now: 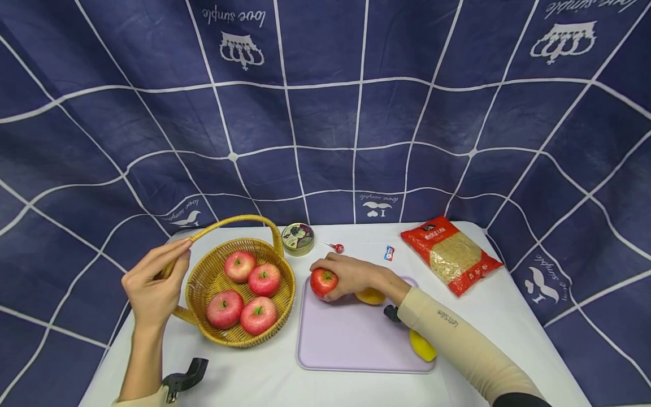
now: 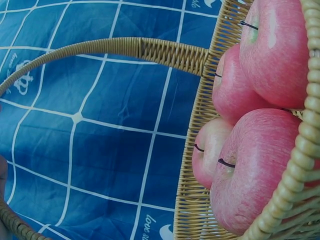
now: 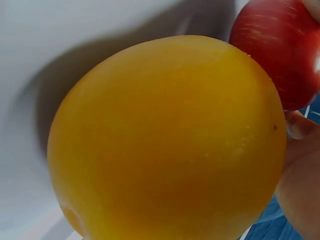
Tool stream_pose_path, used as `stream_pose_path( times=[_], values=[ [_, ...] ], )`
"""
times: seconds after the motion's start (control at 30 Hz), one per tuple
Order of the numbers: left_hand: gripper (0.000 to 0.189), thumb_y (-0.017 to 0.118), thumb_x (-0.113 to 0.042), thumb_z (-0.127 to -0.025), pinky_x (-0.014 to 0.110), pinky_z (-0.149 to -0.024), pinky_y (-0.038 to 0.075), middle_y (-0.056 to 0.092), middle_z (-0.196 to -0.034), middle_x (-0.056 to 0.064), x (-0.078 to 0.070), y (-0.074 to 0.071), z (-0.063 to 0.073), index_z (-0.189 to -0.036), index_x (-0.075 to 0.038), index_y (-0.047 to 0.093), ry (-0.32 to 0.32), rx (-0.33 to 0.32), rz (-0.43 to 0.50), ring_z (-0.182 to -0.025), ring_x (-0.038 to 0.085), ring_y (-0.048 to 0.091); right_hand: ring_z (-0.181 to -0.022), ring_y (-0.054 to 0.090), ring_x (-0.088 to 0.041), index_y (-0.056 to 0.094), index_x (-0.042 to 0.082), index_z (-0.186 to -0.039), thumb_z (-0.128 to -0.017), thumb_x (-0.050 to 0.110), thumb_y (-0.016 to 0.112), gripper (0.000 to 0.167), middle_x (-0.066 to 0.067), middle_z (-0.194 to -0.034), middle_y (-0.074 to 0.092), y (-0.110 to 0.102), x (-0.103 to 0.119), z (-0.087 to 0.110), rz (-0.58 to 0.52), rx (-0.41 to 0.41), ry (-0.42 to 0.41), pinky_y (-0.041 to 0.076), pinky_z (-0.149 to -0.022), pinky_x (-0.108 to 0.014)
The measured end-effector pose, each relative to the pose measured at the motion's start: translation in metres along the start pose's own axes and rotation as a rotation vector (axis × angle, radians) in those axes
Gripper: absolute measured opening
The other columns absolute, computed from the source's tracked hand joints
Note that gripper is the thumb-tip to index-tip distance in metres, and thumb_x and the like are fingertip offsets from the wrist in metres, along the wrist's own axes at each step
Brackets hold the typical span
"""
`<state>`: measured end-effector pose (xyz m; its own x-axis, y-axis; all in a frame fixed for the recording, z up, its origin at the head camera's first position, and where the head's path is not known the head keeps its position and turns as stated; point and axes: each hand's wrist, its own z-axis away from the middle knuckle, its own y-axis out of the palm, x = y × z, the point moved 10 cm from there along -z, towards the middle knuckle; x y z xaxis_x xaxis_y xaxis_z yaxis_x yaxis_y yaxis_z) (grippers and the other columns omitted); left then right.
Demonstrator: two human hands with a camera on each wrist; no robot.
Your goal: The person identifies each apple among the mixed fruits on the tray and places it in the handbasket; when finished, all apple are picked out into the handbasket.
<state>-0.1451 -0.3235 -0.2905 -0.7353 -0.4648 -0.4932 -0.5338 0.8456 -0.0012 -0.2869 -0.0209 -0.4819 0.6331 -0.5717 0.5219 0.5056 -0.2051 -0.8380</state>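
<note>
In the head view my left hand point(image 1: 155, 280) grips the arched handle point(image 1: 239, 219) of a woven basket point(image 1: 190, 294). Several pink-red apples point(image 1: 259, 315) lie inside it, and the left wrist view shows these apples point(image 2: 257, 170) up close behind the rim. My right hand point(image 1: 351, 275) holds a darker red apple point(image 1: 322, 284) at the far left corner of a light purple tray point(image 1: 351, 339). Under the right wrist sits a smooth orange-yellow fruit point(image 1: 370, 296), which fills much of the right wrist view and partly hides the red apple point(image 3: 277, 55). A yellow lemon point(image 1: 422, 346) lies by the right forearm, partly covered by it.
Behind the basket stands a round tin point(image 1: 298, 239). A red lollipop point(image 1: 338, 247) and a small blue-and-red wrapped sweet point(image 1: 389, 253) lie beyond the tray. At the back right is a red food packet point(image 1: 451, 254). A blue checked cloth point(image 1: 325, 113) hangs around the white table.
</note>
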Motion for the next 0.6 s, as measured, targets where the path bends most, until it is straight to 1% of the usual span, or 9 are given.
stream_pose_path(
  times=[0.23,0.43,0.6],
  values=[
    [0.011,0.069,0.019,-0.078,0.014,-0.084,0.056,0.076,-0.095,0.021,0.000,0.000,0.000,-0.088,0.017,0.073,0.001,0.002,0.003,-0.093,0.012,0.072,-0.104,0.056,-0.008,0.051,0.036,-0.141,-0.077,0.050,0.082,0.073,0.008,-0.120,0.050,-0.003,0.004,0.000,-0.059,-0.045,-0.030,0.052,-0.090,-0.026],
    [0.011,0.070,0.018,-0.078,0.014,-0.084,0.056,0.076,-0.096,0.019,0.000,0.000,0.000,-0.088,0.017,0.073,0.002,0.001,0.002,-0.093,0.013,0.072,-0.105,0.056,-0.009,0.051,0.047,-0.136,-0.074,0.052,0.083,0.069,0.008,-0.120,0.049,-0.005,0.008,0.000,-0.153,-0.079,-0.053,0.053,-0.088,-0.027],
    [0.011,0.070,0.018,-0.078,0.015,-0.085,0.056,0.076,-0.097,0.018,0.000,0.000,0.001,-0.089,0.017,0.073,0.002,0.001,0.002,-0.094,0.014,0.072,-0.106,0.056,-0.010,0.053,0.045,-0.136,-0.074,0.051,0.083,0.069,0.007,-0.122,0.048,-0.008,0.014,-0.001,-0.202,-0.094,-0.090,0.053,-0.089,-0.028]
  ],
)
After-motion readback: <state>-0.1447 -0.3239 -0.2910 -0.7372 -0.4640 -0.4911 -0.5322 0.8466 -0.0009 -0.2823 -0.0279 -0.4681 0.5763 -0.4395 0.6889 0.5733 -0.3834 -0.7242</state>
